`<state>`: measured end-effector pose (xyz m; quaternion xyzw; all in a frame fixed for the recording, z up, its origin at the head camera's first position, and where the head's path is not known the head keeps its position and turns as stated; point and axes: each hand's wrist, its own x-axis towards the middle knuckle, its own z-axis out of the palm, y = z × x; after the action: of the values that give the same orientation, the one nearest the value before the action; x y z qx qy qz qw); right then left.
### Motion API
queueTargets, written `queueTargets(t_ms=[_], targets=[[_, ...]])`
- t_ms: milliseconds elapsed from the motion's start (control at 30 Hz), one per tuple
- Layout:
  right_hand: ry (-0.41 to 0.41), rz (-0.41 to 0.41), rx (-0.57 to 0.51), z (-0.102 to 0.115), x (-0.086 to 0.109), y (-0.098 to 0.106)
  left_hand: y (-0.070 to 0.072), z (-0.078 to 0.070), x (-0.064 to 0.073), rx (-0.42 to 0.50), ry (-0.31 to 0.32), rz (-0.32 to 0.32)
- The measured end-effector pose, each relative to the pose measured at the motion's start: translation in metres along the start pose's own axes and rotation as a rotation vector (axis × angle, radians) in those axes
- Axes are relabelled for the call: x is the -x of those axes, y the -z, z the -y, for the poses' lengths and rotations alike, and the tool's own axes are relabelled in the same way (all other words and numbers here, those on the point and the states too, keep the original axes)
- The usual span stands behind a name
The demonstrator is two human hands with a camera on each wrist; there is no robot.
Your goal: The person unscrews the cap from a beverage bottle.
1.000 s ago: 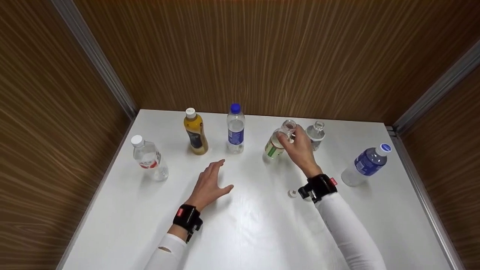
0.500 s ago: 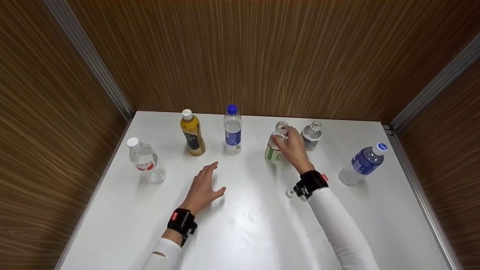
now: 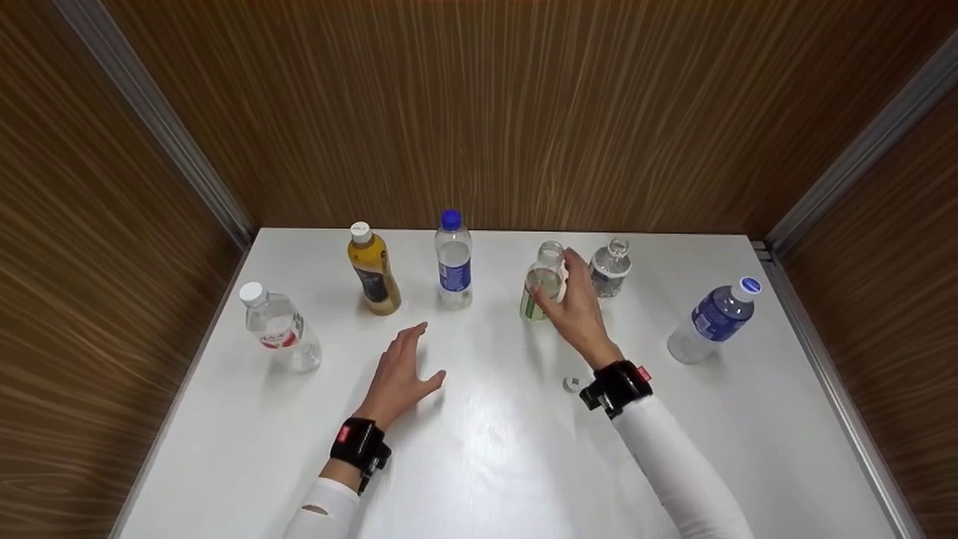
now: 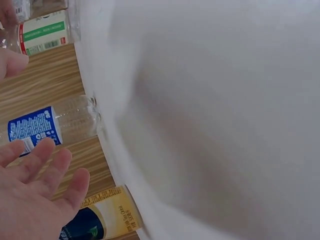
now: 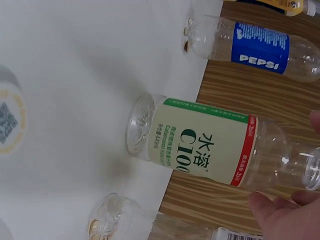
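My right hand [image 3: 580, 311] is around the upper part of an uncapped clear bottle [image 5: 200, 142] with a cream, green and red label. Its thumb and fingers are spread, with fingertips right at the bottle's shoulder in the right wrist view. The bottle stands upright on the white table [image 3: 479, 457]. Just right of it stands a second uncapped clear bottle [image 3: 610, 269]. My left hand [image 3: 397, 382] is held over the table with thumb and fingers apart and nothing between them. A white cap [image 3: 572, 384] lies near my right wrist.
A blue-capped Pepsi bottle [image 3: 454, 266] and a yellow tea bottle [image 3: 374, 273] stand toward the back. A white-capped clear bottle [image 3: 284, 329] is at the left, a blue-labelled bottle [image 3: 711, 322] at the right. A wood-grain panel [image 3: 479, 112] rises behind the table.
The cream-labelled bottle was tilted in my right hand and now stands upright. My right thumb and fingers have loosened from it. My left hand stays about where it was.
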<state>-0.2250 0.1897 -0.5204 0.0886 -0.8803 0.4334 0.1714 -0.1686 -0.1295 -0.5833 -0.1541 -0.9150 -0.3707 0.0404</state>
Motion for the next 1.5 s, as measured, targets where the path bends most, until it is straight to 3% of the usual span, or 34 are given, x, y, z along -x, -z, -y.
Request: queueTargets(t_ms=[200, 367, 500, 733, 900, 1133, 1333, 1500], targets=[[0.083, -0.028, 0.019, 0.013, 0.028, 0.01, -0.001, -0.004, -0.008, 0.004, -0.009, -0.034], [0.132, -0.008, 0.0, 0.015, 0.05, 0.026, -0.004, -0.012, -0.019, 0.019, 0.031, -0.032], [0.167, -0.001, -0.007, 0.006, 0.06, 0.036, -0.004, -0.021, -0.037, 0.069, 0.06, -0.067], [0.164, 0.022, 0.006, -0.008, 0.078, 0.046, -0.003, -0.036, -0.069, 0.085, 0.018, -0.151], [0.164, 0.016, 0.015, -0.012, 0.087, 0.049, 0.0, -0.041, -0.087, 0.097, 0.052, -0.158], [0.174, 0.004, 0.012, -0.016, 0.094, 0.051, -0.001, -0.042, -0.108, 0.239, 0.123, -0.195], [0.154, 0.014, 0.028, -0.02, 0.101, 0.052, -0.011, -0.04, -0.124, 0.364, 0.204, -0.218], [0.146, 0.022, 0.037, -0.02, 0.102, 0.052, -0.017, -0.037, -0.133, 0.464, 0.232, -0.261]])
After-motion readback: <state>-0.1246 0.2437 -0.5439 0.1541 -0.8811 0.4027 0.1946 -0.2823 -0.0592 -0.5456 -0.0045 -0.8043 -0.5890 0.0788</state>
